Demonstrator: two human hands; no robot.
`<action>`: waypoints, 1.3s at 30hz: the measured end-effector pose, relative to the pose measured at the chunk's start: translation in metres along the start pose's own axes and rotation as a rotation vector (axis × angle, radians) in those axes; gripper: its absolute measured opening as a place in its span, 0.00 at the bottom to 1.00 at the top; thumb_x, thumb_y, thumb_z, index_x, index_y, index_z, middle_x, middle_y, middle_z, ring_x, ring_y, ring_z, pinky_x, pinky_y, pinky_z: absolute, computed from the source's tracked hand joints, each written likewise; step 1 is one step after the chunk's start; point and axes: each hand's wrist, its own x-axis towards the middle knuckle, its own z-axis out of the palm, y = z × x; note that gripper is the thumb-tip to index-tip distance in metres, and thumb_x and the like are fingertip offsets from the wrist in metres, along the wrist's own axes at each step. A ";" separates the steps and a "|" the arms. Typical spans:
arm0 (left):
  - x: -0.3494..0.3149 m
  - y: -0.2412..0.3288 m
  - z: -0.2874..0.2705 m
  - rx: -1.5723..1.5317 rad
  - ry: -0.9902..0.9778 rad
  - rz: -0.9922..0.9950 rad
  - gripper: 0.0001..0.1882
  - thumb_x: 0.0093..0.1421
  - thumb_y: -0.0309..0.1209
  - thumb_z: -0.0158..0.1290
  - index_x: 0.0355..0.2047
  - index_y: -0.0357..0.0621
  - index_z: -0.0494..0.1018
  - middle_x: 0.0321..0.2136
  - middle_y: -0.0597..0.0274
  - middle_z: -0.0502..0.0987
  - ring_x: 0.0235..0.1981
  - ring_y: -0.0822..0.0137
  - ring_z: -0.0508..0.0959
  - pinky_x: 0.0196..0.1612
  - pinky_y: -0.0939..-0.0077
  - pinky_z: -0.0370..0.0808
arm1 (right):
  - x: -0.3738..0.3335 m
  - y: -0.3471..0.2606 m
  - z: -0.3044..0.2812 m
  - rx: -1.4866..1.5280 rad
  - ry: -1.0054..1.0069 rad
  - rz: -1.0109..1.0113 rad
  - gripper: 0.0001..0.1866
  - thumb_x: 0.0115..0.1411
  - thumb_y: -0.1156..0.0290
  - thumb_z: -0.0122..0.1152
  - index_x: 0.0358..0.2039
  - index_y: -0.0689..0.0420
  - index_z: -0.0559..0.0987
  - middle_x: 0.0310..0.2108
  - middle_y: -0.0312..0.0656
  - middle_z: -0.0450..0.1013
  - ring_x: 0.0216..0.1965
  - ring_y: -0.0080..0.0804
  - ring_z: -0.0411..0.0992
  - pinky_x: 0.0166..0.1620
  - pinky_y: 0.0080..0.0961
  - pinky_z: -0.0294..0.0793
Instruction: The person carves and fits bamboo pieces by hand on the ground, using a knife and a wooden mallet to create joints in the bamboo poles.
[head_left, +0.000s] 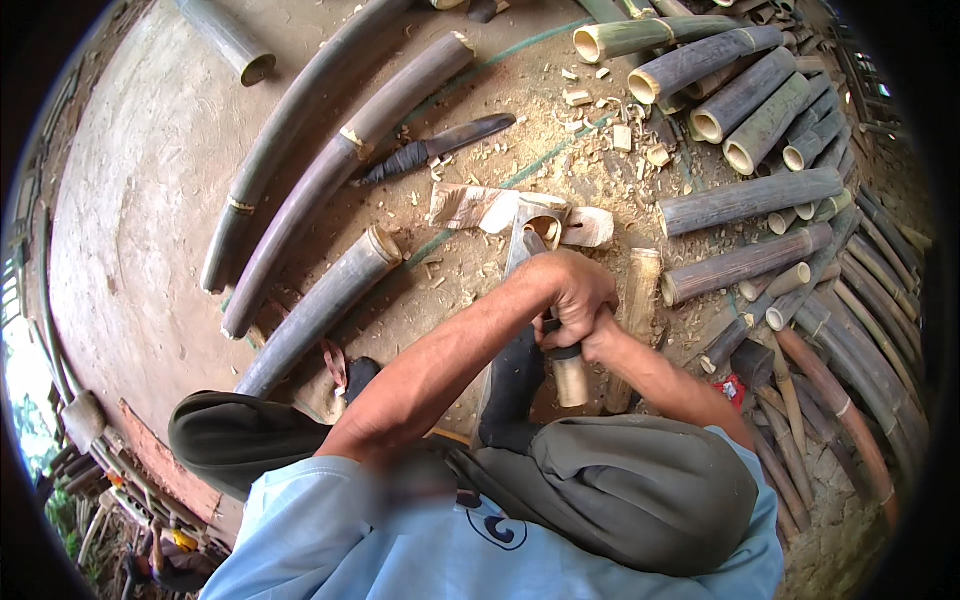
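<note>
Both my hands are together at the centre, closed around a tool with a pale wooden handle (571, 383) and a black band; its working end is mostly hidden. My left hand (577, 290) is uppermost, its fingers curled round the tool. Against it, lower and to the right, presses my right hand (604, 334), also closed. Just beyond them a short, hollow bamboo piece (545, 208) lies across a flat pale strip (470, 205). My dark boot (515, 390) is beside the handle, on its left. Another bamboo piece (645, 285) lies right of my hands.
A knife (440, 147) with a black-wrapped handle lies ahead on the floor. Long bamboo poles (330, 190) and a thick bamboo length (325, 305) lie left. Cut bamboo tubes (755, 200) are piled right. Shavings (560, 130) litter the ground.
</note>
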 end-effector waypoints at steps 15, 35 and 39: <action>-0.023 -0.014 0.009 0.048 -0.045 -0.019 0.45 0.18 0.22 0.63 0.49 0.39 0.78 0.44 0.48 0.80 0.49 0.52 0.79 0.53 0.55 0.76 | 0.032 0.008 0.054 0.218 0.136 -0.129 0.10 0.64 0.65 0.54 0.36 0.59 0.72 0.25 0.44 0.71 0.24 0.36 0.72 0.26 0.37 0.77; -0.227 -0.237 0.129 0.066 1.461 -1.094 0.41 0.40 0.38 0.73 0.56 0.48 0.67 0.51 0.50 0.74 0.56 0.47 0.72 0.56 0.51 0.70 | 0.017 0.156 -0.028 -0.900 1.039 -0.494 0.24 0.56 0.72 0.63 0.52 0.64 0.68 0.44 0.61 0.71 0.48 0.61 0.71 0.48 0.50 0.69; -0.277 -0.277 0.115 -0.059 1.706 -0.817 0.38 0.45 0.41 0.68 0.56 0.44 0.69 0.50 0.45 0.75 0.53 0.45 0.74 0.55 0.51 0.72 | 0.031 0.156 -0.030 -0.847 0.970 -0.487 0.24 0.54 0.76 0.64 0.51 0.64 0.69 0.45 0.59 0.72 0.49 0.60 0.72 0.49 0.48 0.70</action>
